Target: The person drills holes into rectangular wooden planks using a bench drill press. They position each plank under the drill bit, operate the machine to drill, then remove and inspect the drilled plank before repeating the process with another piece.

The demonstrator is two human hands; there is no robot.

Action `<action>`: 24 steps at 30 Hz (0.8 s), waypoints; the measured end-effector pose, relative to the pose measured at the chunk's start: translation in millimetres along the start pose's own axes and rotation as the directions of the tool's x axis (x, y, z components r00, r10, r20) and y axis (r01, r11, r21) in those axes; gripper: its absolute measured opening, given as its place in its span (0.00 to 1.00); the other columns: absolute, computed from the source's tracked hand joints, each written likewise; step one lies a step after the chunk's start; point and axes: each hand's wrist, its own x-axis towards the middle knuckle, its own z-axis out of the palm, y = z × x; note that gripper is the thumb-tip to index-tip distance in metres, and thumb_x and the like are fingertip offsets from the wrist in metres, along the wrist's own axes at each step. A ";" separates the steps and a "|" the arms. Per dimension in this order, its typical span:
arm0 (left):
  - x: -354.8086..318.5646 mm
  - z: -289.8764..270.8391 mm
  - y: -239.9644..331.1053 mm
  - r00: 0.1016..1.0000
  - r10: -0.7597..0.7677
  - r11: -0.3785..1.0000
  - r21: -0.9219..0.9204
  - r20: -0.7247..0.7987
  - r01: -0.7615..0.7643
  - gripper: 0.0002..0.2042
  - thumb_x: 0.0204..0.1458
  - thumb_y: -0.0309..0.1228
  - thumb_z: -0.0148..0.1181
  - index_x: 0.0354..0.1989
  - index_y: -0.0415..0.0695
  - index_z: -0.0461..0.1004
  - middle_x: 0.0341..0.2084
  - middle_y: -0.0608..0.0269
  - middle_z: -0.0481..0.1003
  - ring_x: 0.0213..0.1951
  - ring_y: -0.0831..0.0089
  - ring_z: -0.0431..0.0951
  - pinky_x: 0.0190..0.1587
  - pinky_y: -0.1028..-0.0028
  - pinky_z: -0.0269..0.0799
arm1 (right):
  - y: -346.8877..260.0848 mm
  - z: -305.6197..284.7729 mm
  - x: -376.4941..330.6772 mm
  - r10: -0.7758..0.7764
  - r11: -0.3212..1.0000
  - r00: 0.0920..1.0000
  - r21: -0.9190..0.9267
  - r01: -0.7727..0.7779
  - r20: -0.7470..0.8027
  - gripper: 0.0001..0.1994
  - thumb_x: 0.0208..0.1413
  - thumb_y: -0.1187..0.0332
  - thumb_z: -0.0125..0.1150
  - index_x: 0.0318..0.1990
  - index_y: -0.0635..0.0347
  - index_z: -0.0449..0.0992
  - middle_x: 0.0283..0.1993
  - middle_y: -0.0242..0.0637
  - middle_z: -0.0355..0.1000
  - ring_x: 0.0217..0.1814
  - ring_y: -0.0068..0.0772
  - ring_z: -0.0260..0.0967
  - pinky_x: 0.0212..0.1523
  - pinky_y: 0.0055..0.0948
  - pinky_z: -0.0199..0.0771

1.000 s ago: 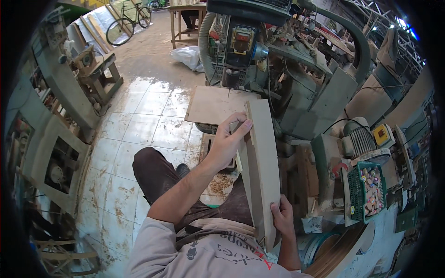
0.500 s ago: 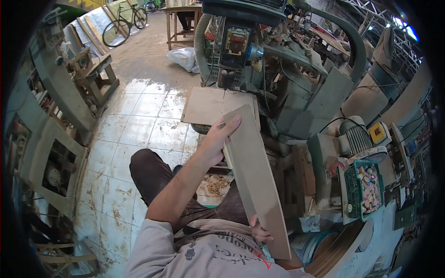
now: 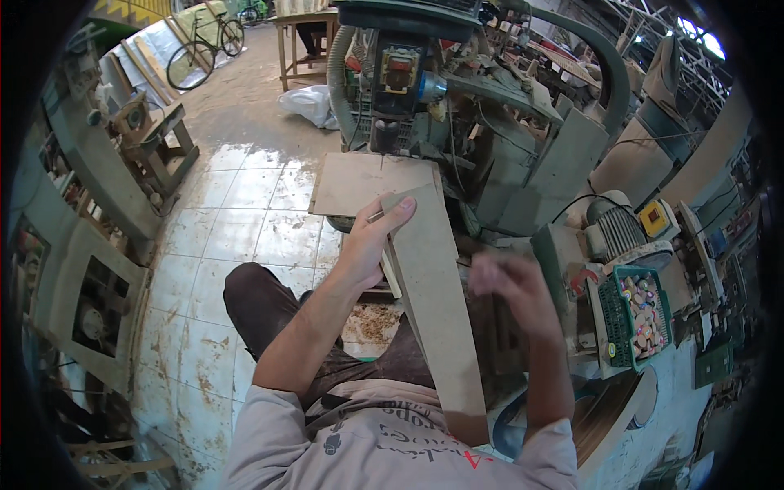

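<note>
A long, flat wooden board (image 3: 437, 302) slants across my lap, its near end close to my shirt. My left hand (image 3: 371, 245) is closed around the board's far end, thumb on the top face. A narrow pale strip of wood (image 3: 390, 273) shows under that hand, along the board's left edge; whether it is a separate piece is hidden. Off the board's right side, my right hand (image 3: 510, 282) is raised and apart from it. Its fingers look bent but are smeared by motion. Just beyond the board's far end lies the flat wooden worktable (image 3: 351, 184) of a drill press (image 3: 400, 77).
A green plastic basket (image 3: 618, 318) of small colourful wooden pieces stands at the right, near a grey motor (image 3: 616, 229) with a yellow switch box (image 3: 654, 217). Machine frames (image 3: 98, 302) line the left. Sawdust (image 3: 371, 322) lies between my legs. A bicycle (image 3: 204, 49) stands far back.
My right hand has let go of the board's near end and risen to its right side. The board has swung slightly left at its near end, still in my left hand.
</note>
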 end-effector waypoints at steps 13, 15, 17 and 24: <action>-1.2 10.8 4.3 1.000 -0.003 1.000 0.030 -0.031 0.004 0.14 0.57 0.34 0.58 0.47 0.39 0.70 0.37 0.60 0.76 0.39 0.75 0.77 0.41 0.74 0.75 | -31.2 20.6 85.2 0.052 0.993 0.998 -0.103 -0.056 -0.047 0.06 0.55 0.73 0.62 0.38 0.66 0.75 0.30 0.29 0.73 0.29 0.14 0.68 0.32 0.16 0.70; -1.2 9.4 3.8 1.000 0.007 0.999 0.035 -0.013 -0.007 0.14 0.57 0.34 0.59 0.46 0.39 0.71 0.37 0.61 0.76 0.38 0.75 0.77 0.41 0.74 0.75 | -28.2 19.6 86.7 0.041 0.992 0.999 -0.121 -0.044 -0.033 0.06 0.56 0.74 0.61 0.38 0.65 0.75 0.30 0.28 0.73 0.29 0.13 0.68 0.32 0.16 0.69; -0.1 8.7 3.4 1.000 0.012 0.999 0.035 -0.002 -0.012 0.14 0.57 0.34 0.59 0.46 0.39 0.71 0.37 0.61 0.76 0.38 0.75 0.77 0.40 0.74 0.75 | -25.7 19.9 86.3 0.022 0.993 0.999 -0.118 -0.025 -0.033 0.05 0.57 0.74 0.60 0.38 0.65 0.74 0.31 0.28 0.73 0.30 0.13 0.67 0.32 0.16 0.68; -0.7 7.5 2.8 1.000 -0.001 0.999 0.033 -0.014 0.002 0.13 0.57 0.34 0.59 0.46 0.40 0.71 0.37 0.62 0.76 0.38 0.75 0.77 0.40 0.74 0.75 | -18.8 18.3 86.7 -0.020 0.991 1.000 -0.132 0.022 0.012 0.03 0.58 0.76 0.57 0.38 0.65 0.72 0.33 0.27 0.71 0.33 0.12 0.66 0.34 0.15 0.66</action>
